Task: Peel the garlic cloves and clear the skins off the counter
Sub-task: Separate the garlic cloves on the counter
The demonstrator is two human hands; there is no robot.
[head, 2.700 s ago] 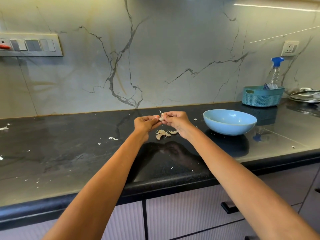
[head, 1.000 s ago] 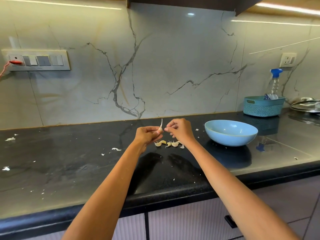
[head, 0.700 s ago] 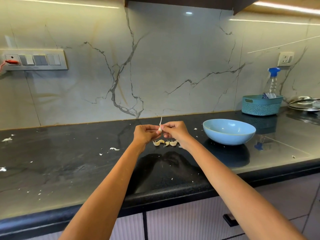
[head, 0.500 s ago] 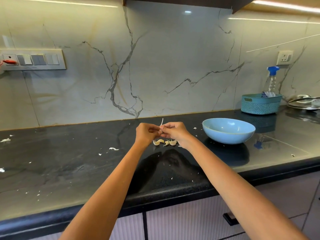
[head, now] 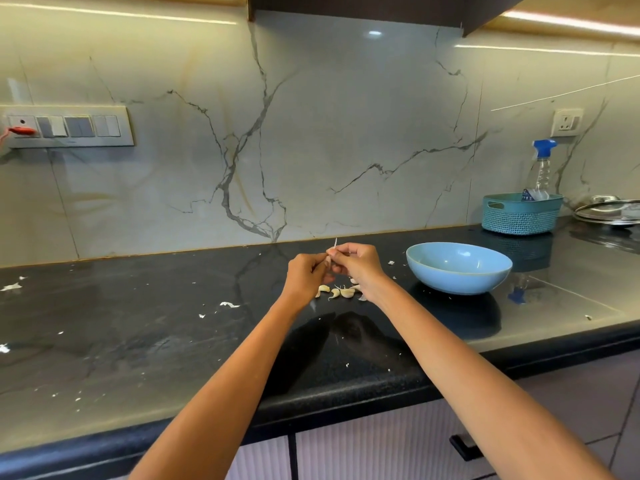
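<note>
White skin scraps lie scattered over the left half of the black counter, too many and too small to count. Above the counter's middle, the left hand and right hand meet, fingers of both curled and pinching one garlic clove between them. The clove is pale and mostly hidden; a thin whitish sliver of skin stands almost straight up from it. Just under the hands, on the counter, lie about four loose cloves, cream-coloured, curved, with thin tails; their long axes run roughly left to right. Right of them sits one light blue bowl, then one teal basket.
</note>
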